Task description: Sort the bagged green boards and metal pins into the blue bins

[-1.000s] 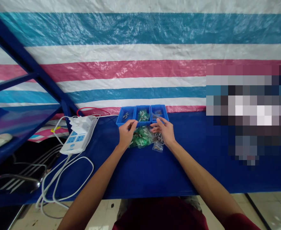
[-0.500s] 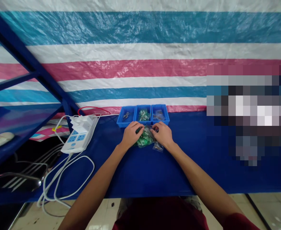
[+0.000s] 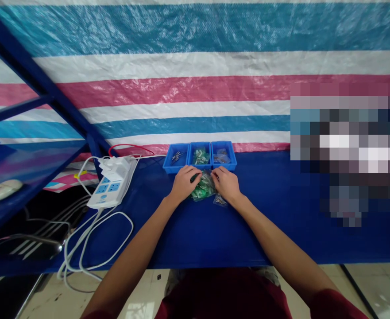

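1. Fingers of the left hand [image 3: 182, 184] are curling inward, thumb near the fingertips, at the left edge of the green-tinted bag heap [image 3: 203, 191]; whether they are gripping plastic, I cannot tell
2. The right hand [image 3: 227, 183] is mirroring that shape at the heap's right edge, its thumb and fingertips bending together; its grip is likewise impossible to tell
3. The heap is lying between both hands, spreading toward the near side from the fingertips; neither hand is clearly sitting nearer to it, and its crumpled outline is showing no clear long axis
4. A small clear bag [image 3: 220, 200] is resting just right of the heap, on the near side of the right hand and closer to that hand than to the left
5. Three blue bins are standing side by side beyond the hands: one left bin [image 3: 171, 169] is holding loose metal pins [image 3: 176, 156], one middle bin [image 3: 201, 167] greenish bags, one right bin [image 3: 228, 168] clear bags
6. Counting gives two hands, three bins, one heap and one separate clear bag; bags and pins are overlapping too much for counting
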Demonstrator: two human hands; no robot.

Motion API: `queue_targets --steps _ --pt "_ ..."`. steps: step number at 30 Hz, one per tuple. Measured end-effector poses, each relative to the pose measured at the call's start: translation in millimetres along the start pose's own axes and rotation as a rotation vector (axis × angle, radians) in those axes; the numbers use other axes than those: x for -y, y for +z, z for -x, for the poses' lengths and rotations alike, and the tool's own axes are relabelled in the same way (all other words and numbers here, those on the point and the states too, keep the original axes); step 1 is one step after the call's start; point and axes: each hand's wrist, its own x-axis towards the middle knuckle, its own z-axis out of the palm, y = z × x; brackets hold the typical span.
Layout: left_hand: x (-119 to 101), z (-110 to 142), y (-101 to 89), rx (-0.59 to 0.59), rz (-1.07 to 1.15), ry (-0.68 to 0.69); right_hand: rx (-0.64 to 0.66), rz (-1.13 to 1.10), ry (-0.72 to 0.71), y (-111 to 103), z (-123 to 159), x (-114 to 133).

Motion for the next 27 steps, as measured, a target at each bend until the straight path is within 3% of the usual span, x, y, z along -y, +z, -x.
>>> queue_targets --steps 8,16,27 --pt "-7 -1 -4.5 -0.081 0.088 -0.066 -0.278 -0.311 -0.108 1 1 -2" --pt "-12 -1 -6.4 0.022 0.352 -0.185 -0.258 -0.571 -0.111 1 4 1" --pt "-7 0 -4.5 0.010 0.435 -0.274 -0.331 -0.576 -0.124 0 3 3"
